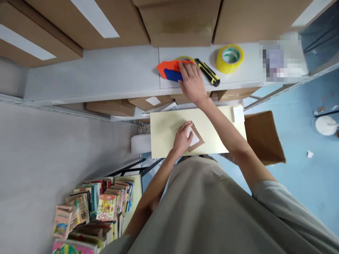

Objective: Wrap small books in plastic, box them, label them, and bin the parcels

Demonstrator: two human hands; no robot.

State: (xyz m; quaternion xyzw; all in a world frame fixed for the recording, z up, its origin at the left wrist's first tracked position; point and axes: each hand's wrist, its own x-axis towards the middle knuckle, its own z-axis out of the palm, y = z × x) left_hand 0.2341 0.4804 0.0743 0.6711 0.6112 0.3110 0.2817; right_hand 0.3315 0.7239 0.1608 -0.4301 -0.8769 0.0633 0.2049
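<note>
On the grey shelf, my right hand (192,83) is closed on an orange and blue tape dispenser (172,72), its fingers over the top and its thumb at the near side. A yellow and black box cutter (208,73) lies just right of those fingers, with a yellow roll of tape (230,59) further right. Below, my left hand (182,138) grips a small cardboard box (197,138) with a white label, which sits on the pale yellow table (164,121). Part of the box is hidden under that hand.
Large cardboard boxes (180,24) line the back of the shelf (106,74). An open cardboard carton (265,137) stands right of the table, and a small white block (238,114) sits on its right end. Many books (106,204) are stacked at lower left.
</note>
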